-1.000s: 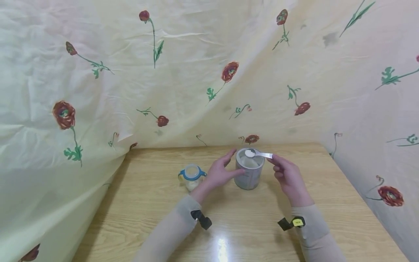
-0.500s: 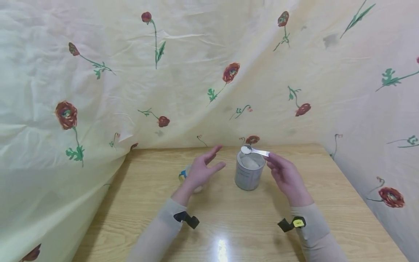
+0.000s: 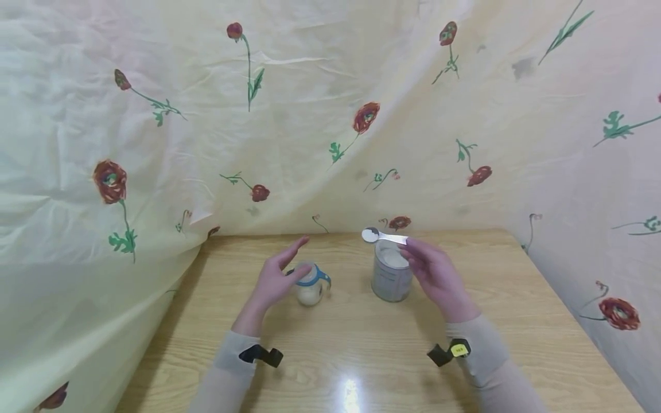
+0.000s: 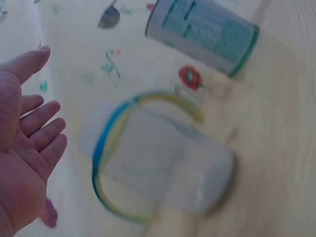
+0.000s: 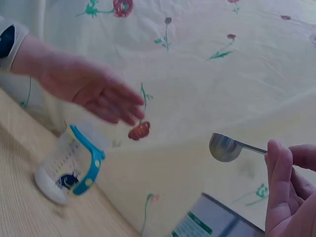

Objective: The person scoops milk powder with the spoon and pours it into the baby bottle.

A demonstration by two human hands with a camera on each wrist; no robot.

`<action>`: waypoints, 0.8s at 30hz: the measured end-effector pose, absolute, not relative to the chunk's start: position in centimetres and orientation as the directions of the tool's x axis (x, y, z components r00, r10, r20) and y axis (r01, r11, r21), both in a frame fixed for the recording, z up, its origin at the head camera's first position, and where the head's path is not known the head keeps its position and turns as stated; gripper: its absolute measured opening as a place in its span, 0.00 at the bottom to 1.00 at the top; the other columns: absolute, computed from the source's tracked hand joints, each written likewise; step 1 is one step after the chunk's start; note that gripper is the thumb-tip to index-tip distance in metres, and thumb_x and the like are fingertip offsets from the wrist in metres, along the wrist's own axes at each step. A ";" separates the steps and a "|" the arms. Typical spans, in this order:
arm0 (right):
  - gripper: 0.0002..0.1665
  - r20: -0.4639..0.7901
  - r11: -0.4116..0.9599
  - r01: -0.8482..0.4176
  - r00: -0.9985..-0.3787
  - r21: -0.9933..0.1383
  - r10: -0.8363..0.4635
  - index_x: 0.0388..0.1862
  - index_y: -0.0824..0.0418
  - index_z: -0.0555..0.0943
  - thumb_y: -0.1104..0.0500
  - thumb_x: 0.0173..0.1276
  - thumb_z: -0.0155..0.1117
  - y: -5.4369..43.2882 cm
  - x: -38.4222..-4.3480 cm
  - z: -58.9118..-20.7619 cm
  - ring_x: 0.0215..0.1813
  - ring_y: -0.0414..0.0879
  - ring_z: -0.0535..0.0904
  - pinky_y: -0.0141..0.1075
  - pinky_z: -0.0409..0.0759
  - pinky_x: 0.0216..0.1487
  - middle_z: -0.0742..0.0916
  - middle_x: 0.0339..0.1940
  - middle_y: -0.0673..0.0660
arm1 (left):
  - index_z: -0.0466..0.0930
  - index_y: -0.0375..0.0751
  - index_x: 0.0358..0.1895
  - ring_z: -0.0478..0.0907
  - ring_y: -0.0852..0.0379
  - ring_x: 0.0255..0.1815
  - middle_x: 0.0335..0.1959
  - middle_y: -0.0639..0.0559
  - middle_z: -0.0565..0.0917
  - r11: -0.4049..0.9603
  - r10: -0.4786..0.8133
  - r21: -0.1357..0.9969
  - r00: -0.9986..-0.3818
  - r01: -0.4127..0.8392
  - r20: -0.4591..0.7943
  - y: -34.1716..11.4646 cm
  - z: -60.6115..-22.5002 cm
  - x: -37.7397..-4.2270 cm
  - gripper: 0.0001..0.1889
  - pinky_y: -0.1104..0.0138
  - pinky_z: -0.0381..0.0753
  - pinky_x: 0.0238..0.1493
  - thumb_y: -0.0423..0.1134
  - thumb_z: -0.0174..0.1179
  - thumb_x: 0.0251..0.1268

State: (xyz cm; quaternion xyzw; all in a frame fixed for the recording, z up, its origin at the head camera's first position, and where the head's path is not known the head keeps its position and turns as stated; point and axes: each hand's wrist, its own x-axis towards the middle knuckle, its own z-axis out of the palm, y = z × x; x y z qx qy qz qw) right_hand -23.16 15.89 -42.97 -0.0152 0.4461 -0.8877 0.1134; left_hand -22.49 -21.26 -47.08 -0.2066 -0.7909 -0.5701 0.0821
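Observation:
My right hand [image 3: 438,281] pinches the handle of a metal measuring spoon [image 3: 370,234] holding white powder, raised at the upper left of a grey tin [image 3: 389,282]. The tin stands upright with its top uncovered and pale contents inside. My left hand [image 3: 275,280] is held with fingers extended and nothing in it, close to a clear baby bottle [image 3: 310,295] and partly in front of it. Blue handles flank the bottle, and whitish contents lie in its lower part. In the right wrist view the spoon's round bowl [image 5: 223,147] shows from the side.
A light wooden table [image 3: 341,338] carries the bottle and the tin, with a gap between them. Behind it and at both sides hangs a pale cloth [image 3: 299,115] printed with red flowers. Both wrists wear dark straps with small cameras.
My left hand has let go of the tin and moved left to the bottle. My right hand has carried the spoon leftward, from over the tin's mouth to its left side.

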 end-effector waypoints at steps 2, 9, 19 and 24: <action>0.16 -0.074 -0.578 0.189 -0.973 -0.794 -0.218 0.41 0.58 0.92 0.64 0.85 0.58 15.4 -23.1 -42.9 0.40 0.38 0.90 0.23 0.86 0.43 0.93 0.38 0.53 | 0.68 0.47 0.82 0.62 0.48 0.83 0.81 0.55 0.71 0.259 0.232 0.873 -0.904 0.413 0.359 -22.0 -47.9 -22.4 0.33 0.50 0.59 0.84 0.39 0.67 0.78; 0.16 -0.078 -0.550 0.199 -0.969 -0.811 -0.236 0.39 0.56 0.91 0.64 0.85 0.58 12.6 -22.6 -42.7 0.39 0.37 0.89 0.22 0.86 0.43 0.93 0.37 0.51 | 0.66 0.43 0.83 0.58 0.53 0.85 0.82 0.47 0.69 0.251 0.195 0.895 -0.925 0.368 0.326 -24.3 -51.0 -21.9 0.37 0.60 0.56 0.84 0.37 0.70 0.75; 0.15 -0.120 -0.519 0.259 -0.951 -0.814 -0.285 0.42 0.57 0.90 0.65 0.85 0.57 7.4 -21.0 -43.6 0.40 0.37 0.89 0.23 0.85 0.45 0.93 0.37 0.52 | 0.68 0.45 0.82 0.58 0.51 0.85 0.83 0.48 0.68 0.298 0.209 0.908 -0.948 0.296 0.240 -25.5 -52.9 -22.3 0.38 0.49 0.54 0.85 0.43 0.72 0.73; 0.13 -0.177 -0.544 0.329 -0.933 -0.772 -0.313 0.43 0.59 0.89 0.64 0.84 0.58 5.4 -21.0 -44.4 0.40 0.38 0.90 0.23 0.86 0.47 0.93 0.37 0.53 | 0.69 0.47 0.81 0.60 0.48 0.84 0.81 0.53 0.70 0.352 0.227 0.898 -0.955 0.263 0.191 -25.2 -53.2 -22.9 0.39 0.46 0.54 0.85 0.46 0.74 0.70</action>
